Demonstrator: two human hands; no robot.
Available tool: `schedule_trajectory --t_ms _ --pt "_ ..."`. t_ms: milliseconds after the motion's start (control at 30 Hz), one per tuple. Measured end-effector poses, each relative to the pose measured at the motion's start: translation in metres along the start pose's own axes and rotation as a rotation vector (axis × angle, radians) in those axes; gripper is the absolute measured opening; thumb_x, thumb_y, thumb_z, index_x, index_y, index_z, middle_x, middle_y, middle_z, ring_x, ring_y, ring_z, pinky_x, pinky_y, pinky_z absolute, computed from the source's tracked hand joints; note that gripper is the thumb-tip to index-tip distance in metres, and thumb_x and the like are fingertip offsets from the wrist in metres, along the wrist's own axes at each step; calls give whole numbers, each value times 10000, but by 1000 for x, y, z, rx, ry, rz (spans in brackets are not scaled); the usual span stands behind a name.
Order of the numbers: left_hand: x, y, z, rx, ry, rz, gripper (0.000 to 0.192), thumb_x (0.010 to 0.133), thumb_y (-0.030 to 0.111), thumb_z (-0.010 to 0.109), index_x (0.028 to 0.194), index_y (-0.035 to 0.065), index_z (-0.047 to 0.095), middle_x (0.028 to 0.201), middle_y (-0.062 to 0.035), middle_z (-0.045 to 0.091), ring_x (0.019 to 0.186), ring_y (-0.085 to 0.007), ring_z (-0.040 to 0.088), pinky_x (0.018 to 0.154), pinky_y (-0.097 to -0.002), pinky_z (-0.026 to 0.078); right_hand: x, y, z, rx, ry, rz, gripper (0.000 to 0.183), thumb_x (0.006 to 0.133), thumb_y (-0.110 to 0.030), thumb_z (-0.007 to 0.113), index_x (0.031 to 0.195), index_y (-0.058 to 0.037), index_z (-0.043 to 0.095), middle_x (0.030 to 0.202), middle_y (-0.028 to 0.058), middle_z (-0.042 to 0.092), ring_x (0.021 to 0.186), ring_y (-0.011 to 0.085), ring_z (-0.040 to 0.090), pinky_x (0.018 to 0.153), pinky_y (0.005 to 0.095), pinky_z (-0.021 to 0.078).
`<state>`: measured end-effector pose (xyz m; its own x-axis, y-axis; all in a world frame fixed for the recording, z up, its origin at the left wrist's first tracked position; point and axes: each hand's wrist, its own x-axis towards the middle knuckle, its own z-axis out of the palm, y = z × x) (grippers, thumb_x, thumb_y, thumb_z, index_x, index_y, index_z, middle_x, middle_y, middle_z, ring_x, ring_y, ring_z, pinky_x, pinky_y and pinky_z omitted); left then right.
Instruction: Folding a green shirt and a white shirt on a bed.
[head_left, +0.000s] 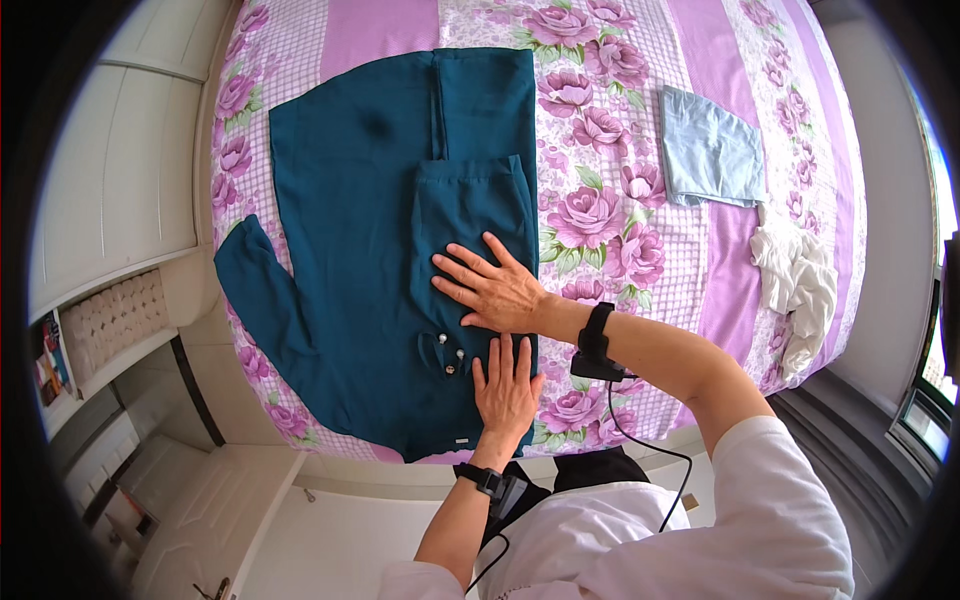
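Note:
A dark teal blouse (360, 247) lies spread on the bed, its right side folded inward. The folded-over sleeve (469, 199) points away from me, and its cuff is at the far end. My right hand (491, 291) rests flat on this sleeve with fingers spread. Nearer to me, my left hand (508, 394) presses palm down on the folded side, its fingertips just below my right hand. Beside its fingers are several pearl-like buttons (442, 338) and a thin fabric loop. The other sleeve (259, 277) sticks out to the left, partly bent.
A floral bedspread (577, 172) covers the bed. At the right are a folded light-blue cloth (709, 150) and a crumpled white cloth (795, 274). Black cables (651, 444) hang from the wrist straps. Cabinets (120, 157) line the left side; grey curtains (832, 435) hang at right.

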<state>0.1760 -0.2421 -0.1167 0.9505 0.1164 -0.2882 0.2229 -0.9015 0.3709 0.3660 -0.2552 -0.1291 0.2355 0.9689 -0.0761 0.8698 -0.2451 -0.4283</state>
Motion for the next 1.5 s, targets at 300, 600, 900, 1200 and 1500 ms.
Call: schedule_trajectory --t_ms 300,600,900,1200,1500 --pt "-6 12 -13 -65 65 15 743 854 369 626 1432 7 330 1487 -262 299 1385 -399 287 1100 -596 172 3 14 -27 -61 158 83 834 780 -467 665 1454 -101 339 1547 104 252 1442 264 205 1151 527 171" --pt "0 -4 17 84 5 -35 745 839 476 633 1463 220 318 1488 -213 305 1370 -415 280 1053 -607 262 27 37 -5 -35 55 -100 700 832 -627 528 1430 -287 397 1548 6 261 1449 238 165 1147 589 136" --pt "2 -7 25 84 -13 -42 751 842 513 617 1483 323 276 1491 -194 296 1354 -402 299 1045 -593 277 66 102 -35 -254 -39 -57 633 885 -675 395 1446 -387 329 1550 -75 236 1451 207 142 1159 586 104" --pt "2 -10 37 78 36 -1 873 821 492 652 1513 291 159 1509 -269 189 1371 -471 209 1059 -652 188 66 112 -25 -196 53 -86 635 879 -655 448 1448 -406 312 1555 -72 225 1450 234 156 1155 600 111" --pt "-14 10 -12 -85 7 38 683 844 425 635 1427 173 384 1475 -308 246 1354 -507 248 1043 -678 194 12 46 -52 -51 228 -126 615 833 -526 591 1342 -188 518 1504 37 339 1438 254 200 1115 628 170"
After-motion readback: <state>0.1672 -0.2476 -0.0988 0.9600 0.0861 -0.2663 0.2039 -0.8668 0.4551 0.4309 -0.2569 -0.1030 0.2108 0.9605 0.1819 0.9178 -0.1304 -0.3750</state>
